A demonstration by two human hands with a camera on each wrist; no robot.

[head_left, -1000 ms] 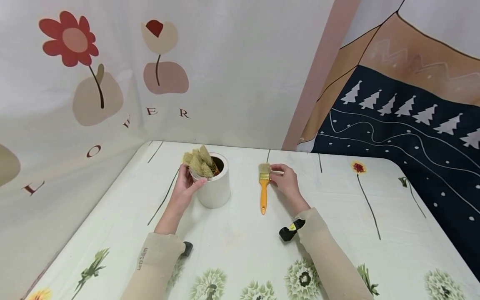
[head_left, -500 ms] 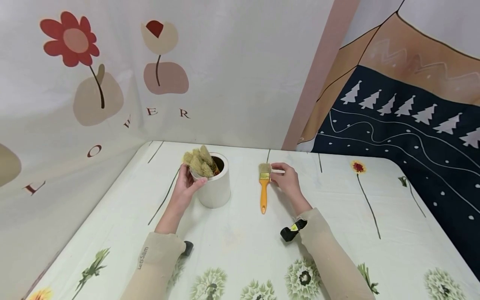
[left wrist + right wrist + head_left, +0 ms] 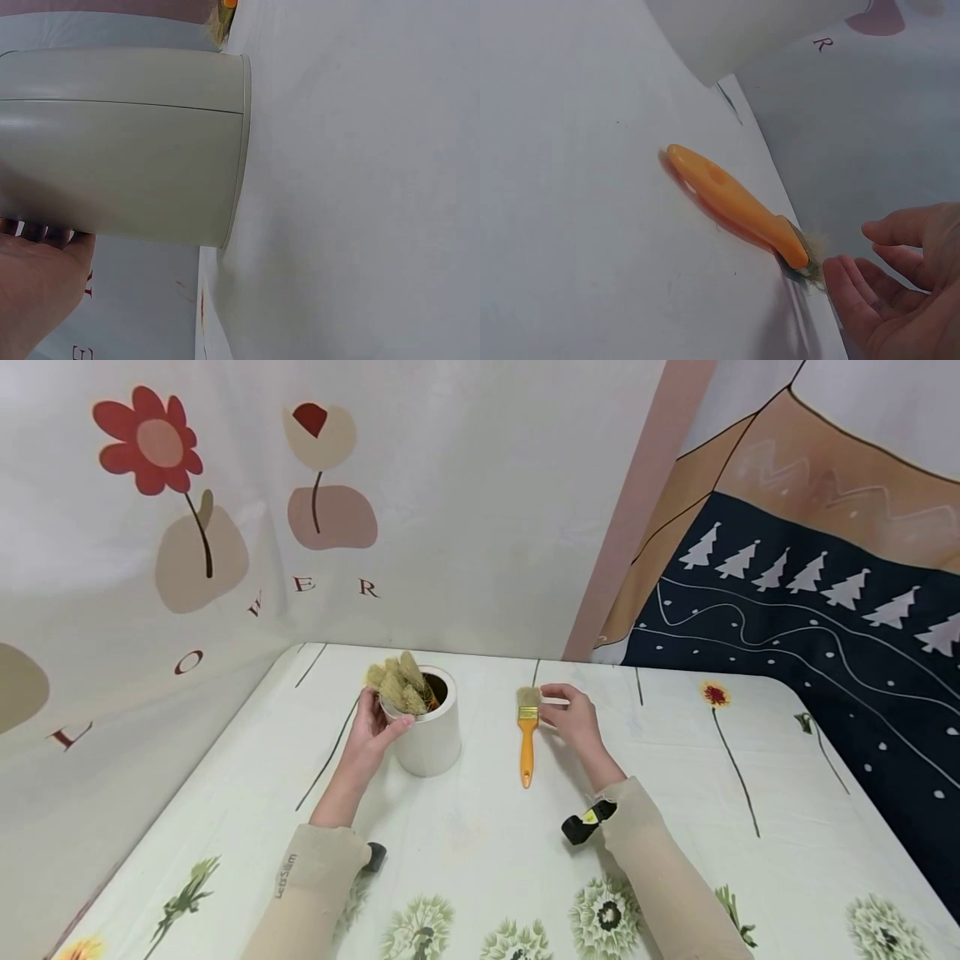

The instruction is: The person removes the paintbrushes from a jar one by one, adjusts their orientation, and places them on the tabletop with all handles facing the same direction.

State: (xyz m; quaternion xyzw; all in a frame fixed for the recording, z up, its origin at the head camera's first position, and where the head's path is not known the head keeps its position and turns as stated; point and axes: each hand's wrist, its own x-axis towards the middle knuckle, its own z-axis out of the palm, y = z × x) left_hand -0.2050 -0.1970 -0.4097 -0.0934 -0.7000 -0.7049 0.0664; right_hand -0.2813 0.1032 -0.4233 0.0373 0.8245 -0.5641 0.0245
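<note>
One orange-handled brush [image 3: 527, 739] lies on the desk [image 3: 472, 810] just left of the right hand [image 3: 576, 723], the nearer one, long axis running far to near, bristles [image 3: 528, 697] farthest. That hand is relaxed and holds nothing; contact with the bristles is hard to judge. The left hand [image 3: 370, 737] grips the white pot [image 3: 429, 747].
</note>
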